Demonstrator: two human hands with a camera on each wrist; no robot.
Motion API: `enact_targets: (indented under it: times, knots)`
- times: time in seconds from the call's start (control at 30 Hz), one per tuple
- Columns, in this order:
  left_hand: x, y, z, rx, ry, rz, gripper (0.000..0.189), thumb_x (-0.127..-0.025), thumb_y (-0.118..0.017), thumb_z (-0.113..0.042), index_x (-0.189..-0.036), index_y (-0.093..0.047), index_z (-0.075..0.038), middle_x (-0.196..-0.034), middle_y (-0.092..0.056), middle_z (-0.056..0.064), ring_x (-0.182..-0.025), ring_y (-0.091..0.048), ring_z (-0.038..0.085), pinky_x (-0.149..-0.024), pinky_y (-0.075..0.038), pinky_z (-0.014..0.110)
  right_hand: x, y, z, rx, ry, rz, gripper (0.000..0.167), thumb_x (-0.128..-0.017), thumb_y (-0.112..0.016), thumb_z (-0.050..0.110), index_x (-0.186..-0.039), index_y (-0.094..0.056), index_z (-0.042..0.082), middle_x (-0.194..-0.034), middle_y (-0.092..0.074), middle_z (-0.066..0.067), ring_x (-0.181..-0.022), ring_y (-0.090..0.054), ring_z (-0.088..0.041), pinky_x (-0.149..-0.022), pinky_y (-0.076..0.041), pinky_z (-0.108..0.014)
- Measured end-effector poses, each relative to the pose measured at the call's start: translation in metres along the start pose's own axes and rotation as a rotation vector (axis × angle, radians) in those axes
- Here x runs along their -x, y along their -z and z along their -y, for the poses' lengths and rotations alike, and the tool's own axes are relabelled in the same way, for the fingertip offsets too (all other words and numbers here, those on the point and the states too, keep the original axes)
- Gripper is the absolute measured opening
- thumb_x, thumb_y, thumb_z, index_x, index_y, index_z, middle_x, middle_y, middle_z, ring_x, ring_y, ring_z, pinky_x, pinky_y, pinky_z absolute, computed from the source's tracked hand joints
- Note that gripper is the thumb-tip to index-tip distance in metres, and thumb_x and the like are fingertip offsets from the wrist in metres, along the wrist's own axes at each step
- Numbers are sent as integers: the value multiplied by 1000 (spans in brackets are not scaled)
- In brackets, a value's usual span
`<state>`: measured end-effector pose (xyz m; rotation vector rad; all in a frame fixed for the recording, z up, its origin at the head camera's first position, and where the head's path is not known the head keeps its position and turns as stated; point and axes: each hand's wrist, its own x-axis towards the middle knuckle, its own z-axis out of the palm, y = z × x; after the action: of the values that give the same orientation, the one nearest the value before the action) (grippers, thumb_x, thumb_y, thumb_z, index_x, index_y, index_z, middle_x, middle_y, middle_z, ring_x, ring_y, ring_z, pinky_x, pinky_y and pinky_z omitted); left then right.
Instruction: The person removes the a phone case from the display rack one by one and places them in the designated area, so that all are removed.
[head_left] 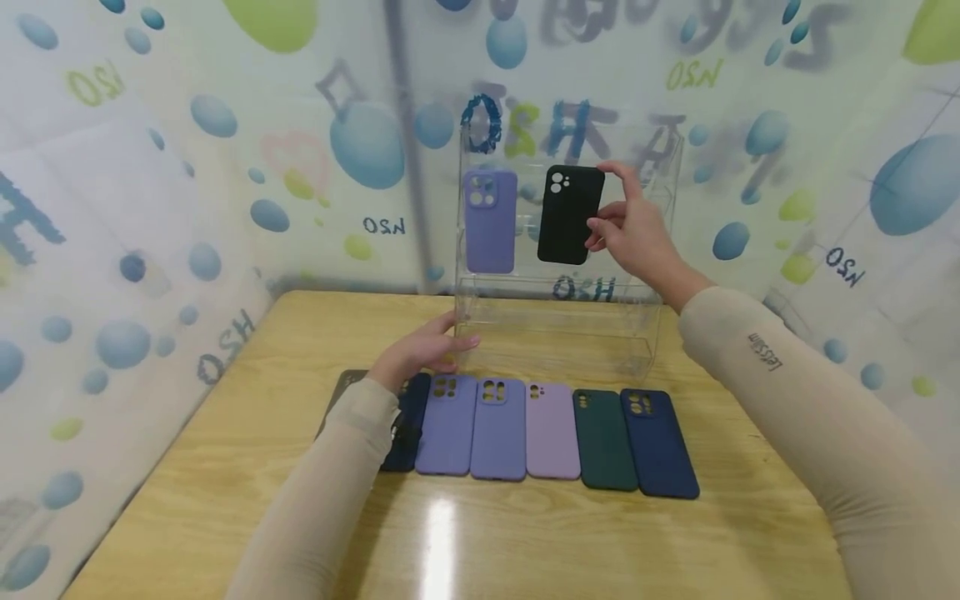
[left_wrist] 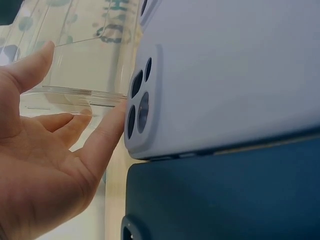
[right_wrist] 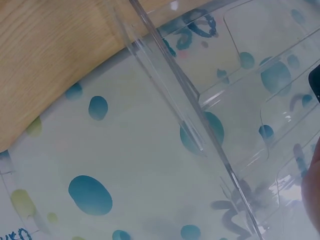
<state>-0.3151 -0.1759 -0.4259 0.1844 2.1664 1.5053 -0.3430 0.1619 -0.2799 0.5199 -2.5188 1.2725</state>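
Note:
A black phone case (head_left: 570, 215) is pinched along its right side by my right hand (head_left: 637, 229), in front of the clear plastic display stand (head_left: 555, 318). To its left, a lavender phone case (head_left: 491, 237) stands upright on the same stand. My left hand (head_left: 420, 348) is at the stand's lower left edge, fingers fairly straight; in the left wrist view its thumb and fingers (left_wrist: 102, 142) lie on either side of the clear edge. In the right wrist view only a corner of the black case (right_wrist: 315, 82) and a sliver of my hand show.
Several phone cases lie side by side before the stand, among them a pink one (head_left: 553, 433), a green one (head_left: 606, 442) and a navy one (head_left: 662, 446). My left sleeve (head_left: 330, 467) covers part of the leftmost dark ones. A patterned curtain (head_left: 300, 225) hangs behind the wooden table (head_left: 225, 500).

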Motion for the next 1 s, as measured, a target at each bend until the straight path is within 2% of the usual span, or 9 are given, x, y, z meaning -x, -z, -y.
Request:
enact_targets:
  times: [0.23,0.4,0.57,0.73,0.83,0.9,1.0]
  knots:
    - [-3,-3,-1,7,4,11,85,-107,-67,-31,-173,-14,-25,-180,-12,10,-158,-36,40,-115,-51,56,5,8,7,-3,10,11,73,-108,-60,9,-164,-23,38,-112,-74,-26,-70,-72,-5,-71,-61,-18]
    - [-2,-4,-3,1,1,14,84,-107,-66,-31,-173,-14,-24,-179,-16,13,-158,-36,40,-116,-51,56,10,11,13,-30,15,6,73,-107,-61,9,-163,-24,39,-110,-73,-25,-73,-74,-11,-73,-62,-19]
    - [-1,-3,-3,8,-6,11,84,-107,-65,-31,-173,-14,-23,-179,-14,14,-158,-35,41,-117,-51,57,18,5,11,-82,58,-5,73,-106,-63,6,-162,-27,35,-104,-73,-25,-75,-77,-21,-75,-66,-27]
    - [1,-2,-2,14,-6,11,85,-108,-64,-31,-173,-11,-22,-179,-14,15,-158,-34,42,-117,-50,57,41,-6,11,-9,137,-29,71,-107,-62,6,-163,-28,31,-105,-76,-22,-76,-77,-18,-76,-65,-25]
    - [1,-1,-2,9,-2,12,85,-108,-64,-31,-173,-10,-20,-179,-15,16,-158,-34,43,-117,-50,57,60,-14,12,46,195,-55,68,-107,-61,5,-163,-28,27,-104,-78,-19,-78,-78,-23,-76,-63,-23]
    - [0,-1,-1,12,-2,9,85,-108,-65,-30,-173,-11,-20,-179,-13,15,-158,-34,42,-117,-50,57,72,-20,13,34,222,-62,68,-107,-61,3,-163,-29,24,-103,-77,-21,-79,-78,-28,-76,-64,-26]
    - [-3,-1,0,16,-6,1,85,-107,-66,-30,-173,-12,-21,-180,-13,12,-158,-35,42,-116,-51,57,91,-24,14,9,215,-44,70,-105,-62,1,-163,-29,23,-101,-77,-21,-78,-78,-30,-75,-65,-26]
